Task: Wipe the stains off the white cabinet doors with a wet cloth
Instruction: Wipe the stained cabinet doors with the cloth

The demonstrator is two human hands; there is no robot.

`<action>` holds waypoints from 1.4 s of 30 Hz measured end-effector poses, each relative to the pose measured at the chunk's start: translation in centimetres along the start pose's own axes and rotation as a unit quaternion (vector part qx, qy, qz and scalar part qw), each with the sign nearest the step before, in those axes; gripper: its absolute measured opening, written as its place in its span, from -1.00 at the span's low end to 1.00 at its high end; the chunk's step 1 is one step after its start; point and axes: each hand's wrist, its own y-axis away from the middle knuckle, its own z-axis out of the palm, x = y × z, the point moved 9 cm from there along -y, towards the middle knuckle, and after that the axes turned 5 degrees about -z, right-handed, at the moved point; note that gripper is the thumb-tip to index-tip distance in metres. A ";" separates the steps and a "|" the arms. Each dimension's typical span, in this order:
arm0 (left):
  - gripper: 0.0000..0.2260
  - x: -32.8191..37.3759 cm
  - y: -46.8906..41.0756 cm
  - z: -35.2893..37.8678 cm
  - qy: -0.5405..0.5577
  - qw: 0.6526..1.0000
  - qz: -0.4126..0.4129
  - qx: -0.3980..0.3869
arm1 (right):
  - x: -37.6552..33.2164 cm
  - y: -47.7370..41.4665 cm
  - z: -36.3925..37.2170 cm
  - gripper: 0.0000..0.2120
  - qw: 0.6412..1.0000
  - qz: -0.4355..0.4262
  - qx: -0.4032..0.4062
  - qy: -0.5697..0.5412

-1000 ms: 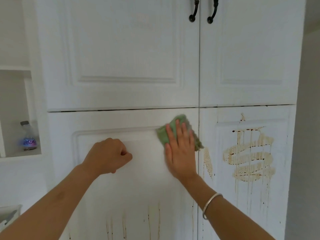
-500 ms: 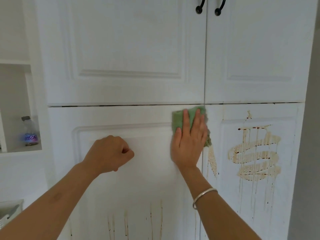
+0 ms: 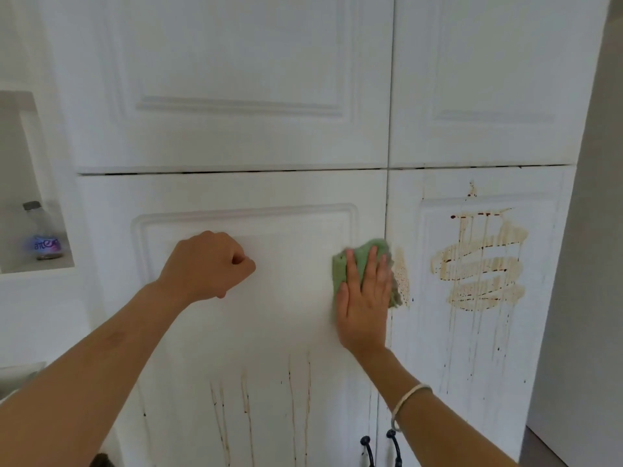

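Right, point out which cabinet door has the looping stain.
The lower right door, with the brown looping stain. The lower left door has only thin drips; the upper left door and upper right door look clean.

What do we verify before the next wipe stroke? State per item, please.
1. Cloth under hand: ok. Right hand presses the green cloth flat at the right edge of the lower left door.
2. Left hand clear of the stroke: ok. Fisted on that door, apart from the cloth.
3. Next stain close: ok. Brown smear just right of the cloth.
4. Cloth wetness: cannot tell.
5. Lower left door clean: not ok. Drip streaks low down.
6. Lower right door clean: not ok. Spiral stain unwiped.
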 end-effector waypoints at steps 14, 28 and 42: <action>-0.66 0.2 0.3 0.2 0.000 1.000 0.007 0.005 | 1.1 4.2 0.7 -0.44 0.999 -0.029 -0.005 0.043; -0.65 0.2 -0.1 0.1 -0.006 0.999 0.028 0.024 | -8.9 -5.8 -0.3 -0.47 0.999 -0.043 0.029 -0.006; -0.67 -2.3 1.3 -2.1 0.012 1.000 0.011 0.025 | -12.0 11.6 6.6 -0.47 0.947 -0.284 -0.114 0.093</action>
